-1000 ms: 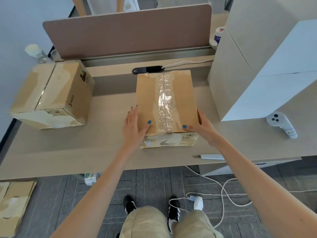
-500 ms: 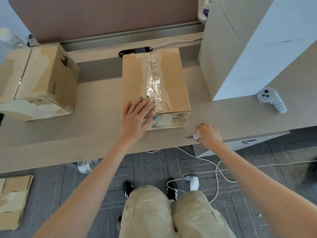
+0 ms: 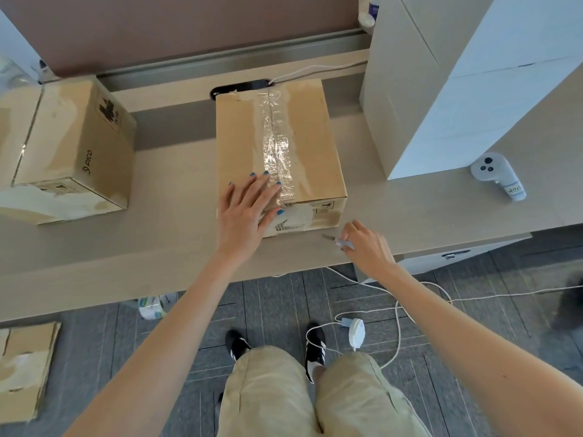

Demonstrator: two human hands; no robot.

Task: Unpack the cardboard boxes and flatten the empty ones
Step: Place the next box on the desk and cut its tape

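A brown cardboard box (image 3: 299,134), sealed along its top with clear tape, stands in the middle of the desk (image 3: 164,244). My left hand (image 3: 247,209) lies flat with spread fingers on the box's near left top corner. My right hand (image 3: 367,246) is just right of the box's front corner and grips a small utility knife (image 3: 337,240), whose blade points left toward the box. A second taped cardboard box (image 3: 72,152) marked PICO stands at the desk's left.
A tall white box (image 3: 467,83) stands at the right, with a white controller (image 3: 497,175) beside it. Flattened cardboard (image 3: 25,370) lies on the floor at the left. White cables (image 3: 397,310) and a tissue pack (image 3: 156,305) lie under the desk edge.
My right hand left the box's right side, dropped to the desk edge and picked up the knife. My left hand moved from the box's side onto its top.
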